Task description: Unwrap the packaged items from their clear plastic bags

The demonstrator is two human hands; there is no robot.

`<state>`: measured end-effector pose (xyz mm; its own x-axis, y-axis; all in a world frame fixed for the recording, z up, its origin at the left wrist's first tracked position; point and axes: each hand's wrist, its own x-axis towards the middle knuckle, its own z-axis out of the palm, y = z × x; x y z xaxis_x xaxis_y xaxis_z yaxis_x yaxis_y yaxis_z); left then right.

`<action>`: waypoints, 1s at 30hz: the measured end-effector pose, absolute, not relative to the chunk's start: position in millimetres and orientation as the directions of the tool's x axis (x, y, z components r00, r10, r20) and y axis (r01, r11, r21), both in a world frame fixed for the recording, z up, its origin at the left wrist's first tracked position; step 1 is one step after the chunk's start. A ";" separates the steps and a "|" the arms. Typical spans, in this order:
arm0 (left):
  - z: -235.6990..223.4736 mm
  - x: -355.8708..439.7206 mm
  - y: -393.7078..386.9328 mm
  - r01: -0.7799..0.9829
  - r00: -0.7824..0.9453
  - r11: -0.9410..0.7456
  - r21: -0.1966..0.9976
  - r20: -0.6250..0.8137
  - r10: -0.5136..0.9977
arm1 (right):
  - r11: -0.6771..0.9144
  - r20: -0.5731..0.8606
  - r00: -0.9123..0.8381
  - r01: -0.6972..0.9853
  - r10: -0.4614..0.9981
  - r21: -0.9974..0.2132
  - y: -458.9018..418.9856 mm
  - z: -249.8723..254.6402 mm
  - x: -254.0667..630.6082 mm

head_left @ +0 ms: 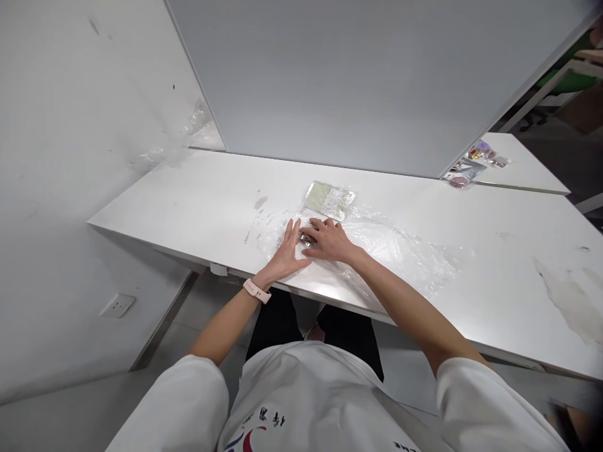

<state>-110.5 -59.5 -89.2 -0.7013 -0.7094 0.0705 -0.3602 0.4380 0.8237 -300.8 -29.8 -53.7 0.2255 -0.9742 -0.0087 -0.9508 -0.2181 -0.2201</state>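
Two hands meet over clear plastic

A grey panel (320,81) bounds the back of our table (211,201), so sideways room opens toward the frame's left and right. Clear plastic (400,245) spreads mid-frame, near the front edge. A flat pale-green packet (320,197) lies just beyond our hands, probably for easy reach. Our left hand (286,254) is open, seemingly steadying; our right hand (330,240) curls over a small shiny item (307,239) at centre, though we cannot tell whether it grips.

The sachet (327,199) is pale green, the tabletop (211,194) white, the watchband (257,290) pink, the T-shirt (306,392) white with red-and-blue print (247,441).
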 end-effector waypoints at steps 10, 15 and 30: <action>-84.8 -96.3 -52.8 -0.518 -0.719 0.572 0.637 0.038 -0.693 | -0.204 0.072 0.191 -0.883 -0.979 -0.424 -20.2 -64.1 -326.9; -96.6 -98.3 -51.0 -0.555 -0.756 0.696 0.455 0.074 -0.651 | -0.194 0.152 0.151 -0.924 -0.977 -0.330 -16.4 -70.0 -314.3; -108.0 -93.7 -55.9 -0.568 -0.717 0.716 0.407 0.184 -0.673 | -0.176 0.170 0.095 -0.809 -0.981 -0.561 -20.4 -69.7 -327.0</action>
<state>-93.7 -55.9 -108.0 -0.7165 -0.6728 0.1842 -0.5676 0.7159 0.4067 -327.0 -20.4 -69.7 0.0952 -0.9809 0.1697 -0.8092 -0.1756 -0.5607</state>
